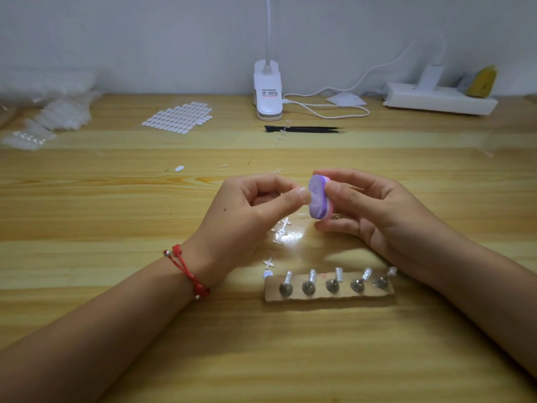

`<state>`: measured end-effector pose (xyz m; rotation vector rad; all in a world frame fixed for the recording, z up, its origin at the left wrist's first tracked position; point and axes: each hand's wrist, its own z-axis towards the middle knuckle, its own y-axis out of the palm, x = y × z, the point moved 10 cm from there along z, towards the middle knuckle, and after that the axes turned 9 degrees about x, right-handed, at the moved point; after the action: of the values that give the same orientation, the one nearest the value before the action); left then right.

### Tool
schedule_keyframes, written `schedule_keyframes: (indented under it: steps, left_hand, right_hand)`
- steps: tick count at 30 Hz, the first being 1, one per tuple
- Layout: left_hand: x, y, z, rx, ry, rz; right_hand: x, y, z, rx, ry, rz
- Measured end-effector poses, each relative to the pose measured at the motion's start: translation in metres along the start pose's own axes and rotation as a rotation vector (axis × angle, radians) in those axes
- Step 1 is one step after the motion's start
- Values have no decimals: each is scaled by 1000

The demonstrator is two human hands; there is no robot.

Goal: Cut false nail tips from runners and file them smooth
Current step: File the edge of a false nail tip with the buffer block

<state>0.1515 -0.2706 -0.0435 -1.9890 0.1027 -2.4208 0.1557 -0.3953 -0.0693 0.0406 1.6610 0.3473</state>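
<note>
My right hand [374,207] grips a small purple and pink buffing block [319,196] upright above the table's middle. My left hand [250,210] pinches something tiny between thumb and forefinger and holds it against the block's purple face; it looks like a clear nail tip, mostly hidden by my fingertips. Clear cross-shaped runner scraps [282,231] lie on the wood just below the hands, with one more runner scrap [268,262] nearer to me.
A cardboard strip [328,295] with several metal stands sits close to me. Farther back are a sheet of white nail tabs [178,117], bags of clear tips [58,112], black tweezers [305,129], a clip lamp [268,91] with its cable, and a power strip [438,100].
</note>
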Motion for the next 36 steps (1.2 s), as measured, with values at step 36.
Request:
schedule_keyframes:
  steps: [36]
  left_hand:
    - [2, -14, 7, 117, 6, -66]
  right_hand:
    - [1, 3, 0, -20, -8, 22]
